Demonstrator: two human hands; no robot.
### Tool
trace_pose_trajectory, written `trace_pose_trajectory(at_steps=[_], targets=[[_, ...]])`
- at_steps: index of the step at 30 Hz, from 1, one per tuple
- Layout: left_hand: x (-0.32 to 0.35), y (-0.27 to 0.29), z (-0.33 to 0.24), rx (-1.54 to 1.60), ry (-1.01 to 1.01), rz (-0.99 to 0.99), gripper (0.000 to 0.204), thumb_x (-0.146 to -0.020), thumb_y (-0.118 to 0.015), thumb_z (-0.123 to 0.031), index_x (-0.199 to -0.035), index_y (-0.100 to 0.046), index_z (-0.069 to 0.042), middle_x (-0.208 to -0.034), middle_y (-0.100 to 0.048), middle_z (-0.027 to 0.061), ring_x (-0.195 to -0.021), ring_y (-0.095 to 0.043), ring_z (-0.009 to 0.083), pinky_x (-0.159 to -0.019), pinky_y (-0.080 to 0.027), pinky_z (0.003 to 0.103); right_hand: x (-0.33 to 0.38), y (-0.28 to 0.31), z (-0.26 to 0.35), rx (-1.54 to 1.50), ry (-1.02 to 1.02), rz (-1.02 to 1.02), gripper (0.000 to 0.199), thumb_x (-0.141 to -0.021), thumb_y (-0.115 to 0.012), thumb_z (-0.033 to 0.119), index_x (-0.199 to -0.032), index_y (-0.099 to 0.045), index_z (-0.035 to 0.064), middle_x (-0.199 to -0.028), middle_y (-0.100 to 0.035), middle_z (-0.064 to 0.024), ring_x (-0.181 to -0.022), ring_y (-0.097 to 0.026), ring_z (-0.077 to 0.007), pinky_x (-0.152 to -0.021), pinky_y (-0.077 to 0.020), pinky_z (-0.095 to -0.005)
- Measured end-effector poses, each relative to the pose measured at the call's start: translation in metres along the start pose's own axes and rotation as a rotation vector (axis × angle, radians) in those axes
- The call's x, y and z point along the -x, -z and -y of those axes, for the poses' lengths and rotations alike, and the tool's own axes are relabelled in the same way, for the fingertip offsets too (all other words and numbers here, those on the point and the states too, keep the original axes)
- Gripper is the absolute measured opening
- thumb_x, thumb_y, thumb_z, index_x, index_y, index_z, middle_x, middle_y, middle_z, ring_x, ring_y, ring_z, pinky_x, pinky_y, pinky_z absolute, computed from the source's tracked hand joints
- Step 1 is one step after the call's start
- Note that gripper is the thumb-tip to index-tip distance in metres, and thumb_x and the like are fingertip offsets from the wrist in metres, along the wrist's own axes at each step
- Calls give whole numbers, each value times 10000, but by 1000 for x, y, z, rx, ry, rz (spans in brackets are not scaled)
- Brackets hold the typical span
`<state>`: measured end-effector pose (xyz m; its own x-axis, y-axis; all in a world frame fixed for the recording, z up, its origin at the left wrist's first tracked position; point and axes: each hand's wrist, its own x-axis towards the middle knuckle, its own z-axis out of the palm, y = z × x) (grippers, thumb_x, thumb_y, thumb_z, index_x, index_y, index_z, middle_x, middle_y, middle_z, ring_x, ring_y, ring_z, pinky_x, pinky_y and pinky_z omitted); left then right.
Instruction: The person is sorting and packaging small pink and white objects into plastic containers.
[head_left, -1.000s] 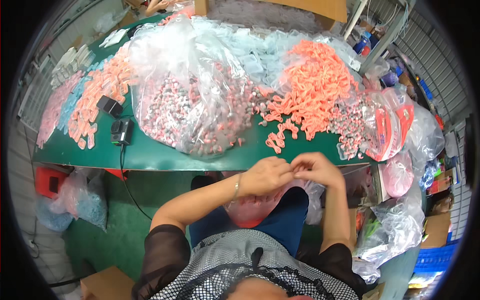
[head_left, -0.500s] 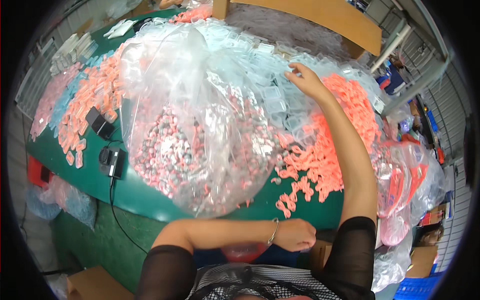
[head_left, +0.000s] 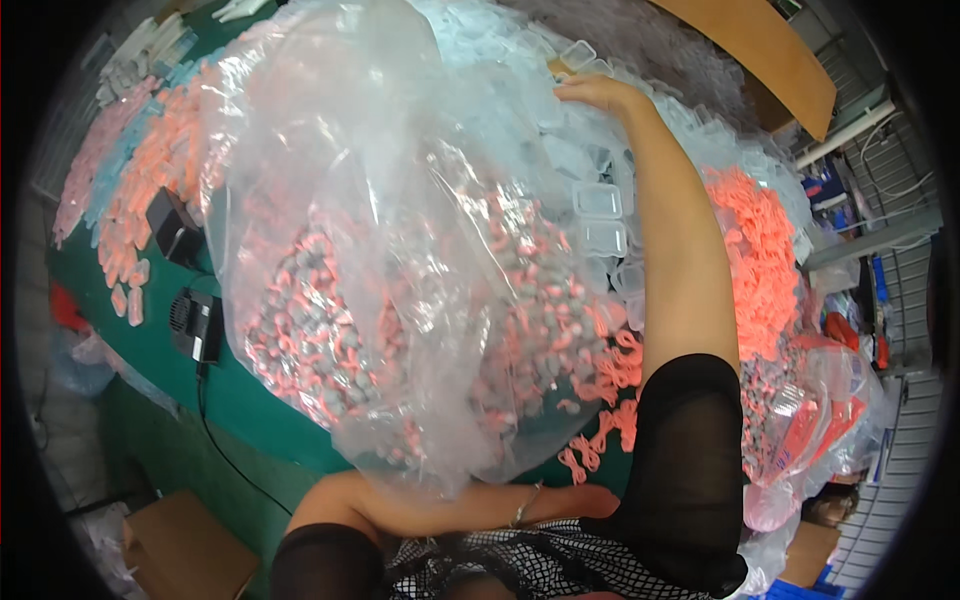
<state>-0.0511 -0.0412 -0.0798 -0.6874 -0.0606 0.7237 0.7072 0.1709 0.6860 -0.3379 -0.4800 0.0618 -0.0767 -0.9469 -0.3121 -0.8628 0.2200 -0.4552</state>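
Note:
My right hand (head_left: pixel 600 92) reaches far over a heap of clear plastic boxes (head_left: pixel 598 200), fingers stretched out toward the left and touching or just above the far boxes. I see nothing held in it. My left hand (head_left: pixel 580 502) lies low in front of my body, a bracelet (head_left: pixel 526 505) on its wrist; the right sleeve hides its fingers. Beside the left forearm bulges a large clear plastic bag (head_left: pixel 400 270) full of small pink and grey pieces. Coral-coloured looped cords (head_left: pixel 755 265) are piled right of my right arm, with a few more near the bag.
On the green table (head_left: pixel 270 425), a black device (head_left: pixel 195 325) with a cable and a dark box-shaped thing (head_left: pixel 174 228) stand at left. Rows of orange packets (head_left: pixel 150 170) lie beyond them. Another filled bag (head_left: pixel 800 410) sits at right, a cardboard box (head_left: pixel 190 550) below left.
The view has shifted closer to the table. My right hand has reached farther across the boxes, and my left hand has drawn back against my body, partly behind the right sleeve.

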Motion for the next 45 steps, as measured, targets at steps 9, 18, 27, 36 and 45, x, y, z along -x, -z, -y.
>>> trace_pose_trajectory(at_steps=[9,18,27,36,45], targets=[[-38,26,-57,5,199,299,138,-746,-628,-153,-694,-570,-39,-748,-561,120,-765,-616,323,-644,-506,415,114,-5,28,-74,-283,178,830,-671,-720,645,-1364,-570,213,-1495,-426,-95,-1382,-347,-272,-1109,-246,-476],[-40,28,-53,-101,141,425,48,-810,-603,-94,-821,-596,-47,-834,-606,103,-823,-611,313,-711,-511,418,225,-10,70,96,-103,245,834,-684,-688,603,-1359,-570,128,-1399,-531,-130,-1330,-438,-279,-1111,-293,-424],[-45,34,-60,-42,96,410,49,-825,-627,-76,-849,-635,-35,-802,-621,100,-759,-624,293,-664,-499,391,280,-46,69,309,128,-39,658,-752,-681,470,-1256,-620,51,-1278,-611,-158,-1198,-557,-296,-1006,-422,-371],[-34,40,-82,-233,75,366,78,-838,-634,-97,-871,-656,-30,-828,-634,105,-794,-635,282,-676,-511,384,345,-121,67,589,389,-681,392,-741,-732,326,-1093,-678,162,-1136,-625,-65,-1153,-546,-267,-948,-410,-461],[7,43,-145,-996,78,-113,124,-772,-675,-79,-895,-657,-78,-868,-631,94,-812,-629,275,-683,-499,407,392,-168,74,562,411,-914,450,-782,-721,206,-1213,-594,182,-1201,-581,-56,-1181,-511,-272,-993,-335,-535]])
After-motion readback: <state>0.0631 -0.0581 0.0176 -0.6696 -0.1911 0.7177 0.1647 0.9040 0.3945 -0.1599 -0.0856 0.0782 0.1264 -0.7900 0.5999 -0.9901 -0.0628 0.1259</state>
